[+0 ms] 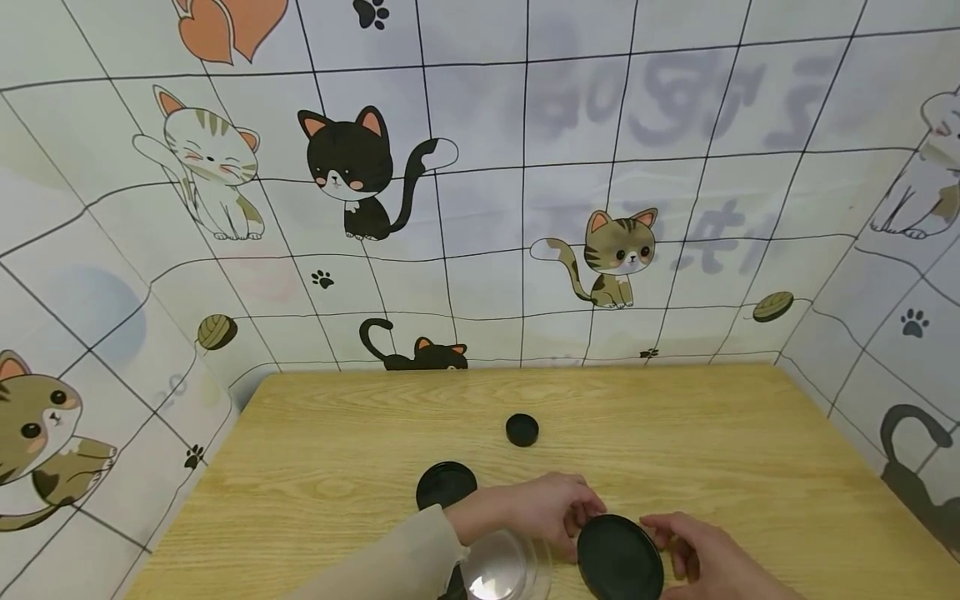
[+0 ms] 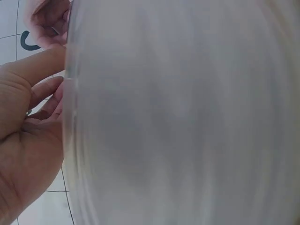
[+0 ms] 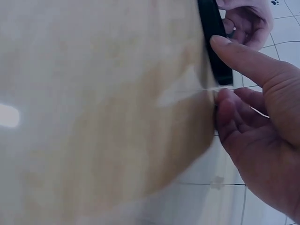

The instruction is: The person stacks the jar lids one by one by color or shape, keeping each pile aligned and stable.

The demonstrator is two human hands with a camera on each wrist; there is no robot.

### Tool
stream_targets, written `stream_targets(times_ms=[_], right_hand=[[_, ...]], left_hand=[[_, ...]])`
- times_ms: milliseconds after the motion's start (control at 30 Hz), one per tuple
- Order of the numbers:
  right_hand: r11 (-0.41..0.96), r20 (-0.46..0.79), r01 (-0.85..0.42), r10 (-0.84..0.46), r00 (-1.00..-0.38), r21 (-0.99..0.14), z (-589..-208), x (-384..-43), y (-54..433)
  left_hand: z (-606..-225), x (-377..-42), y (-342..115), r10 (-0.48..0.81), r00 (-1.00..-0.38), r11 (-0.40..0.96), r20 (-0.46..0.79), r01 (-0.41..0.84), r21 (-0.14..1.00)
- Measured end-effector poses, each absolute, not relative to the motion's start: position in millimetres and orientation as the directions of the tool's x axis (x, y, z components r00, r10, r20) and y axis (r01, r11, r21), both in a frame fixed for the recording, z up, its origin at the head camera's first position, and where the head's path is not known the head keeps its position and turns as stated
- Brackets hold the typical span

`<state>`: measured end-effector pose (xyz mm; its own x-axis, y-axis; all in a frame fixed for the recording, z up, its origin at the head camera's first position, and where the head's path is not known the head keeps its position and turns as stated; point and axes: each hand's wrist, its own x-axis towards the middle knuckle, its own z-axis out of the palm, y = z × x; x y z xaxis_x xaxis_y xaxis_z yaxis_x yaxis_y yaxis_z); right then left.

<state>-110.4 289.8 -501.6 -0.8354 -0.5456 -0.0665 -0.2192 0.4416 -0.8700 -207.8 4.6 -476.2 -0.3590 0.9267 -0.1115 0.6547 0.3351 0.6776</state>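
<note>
A large round black lid [image 1: 620, 557] lies at the table's near side, between the two hands. From its left, my left hand [image 1: 551, 508] holds the rim with bent fingers. My right hand [image 1: 693, 550] is at the opposite edge; in the right wrist view its thumb [image 3: 222, 41] lies against the black rim and the other fingers curl below. A clear round plastic container [image 1: 498, 567] stands under my left forearm, and its translucent wall [image 2: 183, 112] fills most of the left wrist view, hiding the left fingertips.
Behind my left forearm lies another black lid [image 1: 446, 483], partly covered by the sleeve [image 1: 397, 554]. A smaller black lid [image 1: 522, 429] sits farther back on the wooden table [image 1: 360, 417]. Cat-printed sheeting [image 1: 480, 200] rises around the back and sides.
</note>
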Motion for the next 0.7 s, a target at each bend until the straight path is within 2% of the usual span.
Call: stream_targets(times_ms=[167, 267, 400, 567, 700], right_hand=[[0.466, -0.123, -0.177, -0.544, -0.830, -0.867, -485.0, -117.2, 284.3], [0.500, -0.074, -0.257, -0.550, -0.832, -0.827, -471.5, -125.9, 277.9], [0.525, 0.058, -0.423, -0.576, -0.815, -0.738, -451.7, -142.5, 263.3], [0.542, 0.064, -0.442, -0.579, -0.813, -0.715, -431.9, -161.4, 236.9], [0.498, 0.086, -0.439, -0.583, -0.808, -0.748, -429.8, -173.9, 214.6]], left_hand=[[-470.4, -207.7, -9.7, 0.902, -0.424, 0.336, -0.083, 0.567, 0.752], [-461.4, -209.5, -23.9, 0.883, -0.465, 0.315, -0.064, 0.486, 0.815], [-448.9, -212.8, -49.8, 0.858, -0.513, 0.268, -0.011, 0.430, 0.862], [-442.8, -212.0, -93.0, 0.799, -0.599, 0.250, 0.047, 0.401, 0.881], [-444.0, -207.4, -127.8, 0.737, -0.673, 0.275, 0.065, 0.386, 0.881]])
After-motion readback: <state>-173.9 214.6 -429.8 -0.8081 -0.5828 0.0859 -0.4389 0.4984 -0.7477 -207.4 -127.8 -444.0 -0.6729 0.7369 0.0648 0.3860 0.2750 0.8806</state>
